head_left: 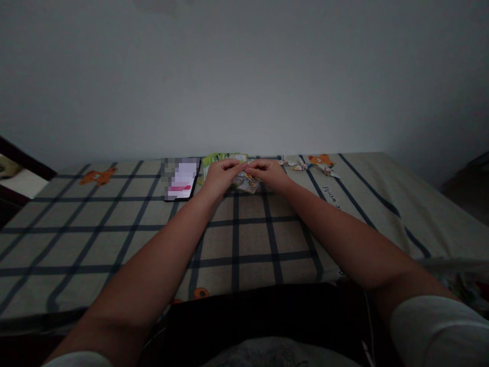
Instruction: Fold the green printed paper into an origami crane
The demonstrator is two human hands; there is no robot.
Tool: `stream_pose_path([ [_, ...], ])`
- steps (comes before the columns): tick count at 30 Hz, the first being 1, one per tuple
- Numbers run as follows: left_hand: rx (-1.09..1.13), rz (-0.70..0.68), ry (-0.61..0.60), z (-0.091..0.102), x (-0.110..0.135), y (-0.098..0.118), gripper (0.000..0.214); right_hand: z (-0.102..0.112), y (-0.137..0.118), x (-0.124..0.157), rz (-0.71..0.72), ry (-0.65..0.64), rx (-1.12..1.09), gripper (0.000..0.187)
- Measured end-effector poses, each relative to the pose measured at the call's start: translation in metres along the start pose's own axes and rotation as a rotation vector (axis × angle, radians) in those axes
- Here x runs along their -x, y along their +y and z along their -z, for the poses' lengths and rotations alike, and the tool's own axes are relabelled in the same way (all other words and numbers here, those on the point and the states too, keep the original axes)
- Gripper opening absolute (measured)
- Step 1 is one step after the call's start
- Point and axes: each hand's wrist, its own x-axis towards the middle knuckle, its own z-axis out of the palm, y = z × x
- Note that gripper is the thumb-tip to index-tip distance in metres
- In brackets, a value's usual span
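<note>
My left hand [220, 176] and my right hand [272, 174] meet near the far edge of the table, fingertips almost touching. Both are closed in a pinch around something small, hidden by the fingers. Behind and under my left hand lie green printed papers or packets [214, 157]. A crumpled, multicoloured printed piece [248, 185] shows below the fingertips; whether it touches them, I cannot tell. To the right of my right hand are several small twisted pieces of printed paper or wrapper [298, 165], whitish with coloured marks.
A smartphone [181, 188] with a lit screen lies left of my left hand. The checked cloth [252, 239], printed with orange bears, covers the table. A plain grey wall [244, 81] rises right behind it. A dark wooden frame [26, 160] stands at the far left.
</note>
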Motion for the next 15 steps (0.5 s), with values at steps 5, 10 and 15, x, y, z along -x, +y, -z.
stream_pose_path([
  [5,-0.023,-0.027,-0.003,-0.0001,0.0001,0.0006,0.028,0.0003,-0.0026,0.0004,-0.004,-0.007,-0.009,0.029],
  [10,-0.012,-0.052,0.039,0.0000,0.0009,0.0033,0.026,-0.0007,-0.0017,0.0009,-0.003,0.020,0.005,0.026],
  [15,0.001,-0.037,0.125,0.0000,0.0002,0.0043,0.029,-0.0003,-0.0008,0.0004,0.019,-0.002,0.034,0.029],
])
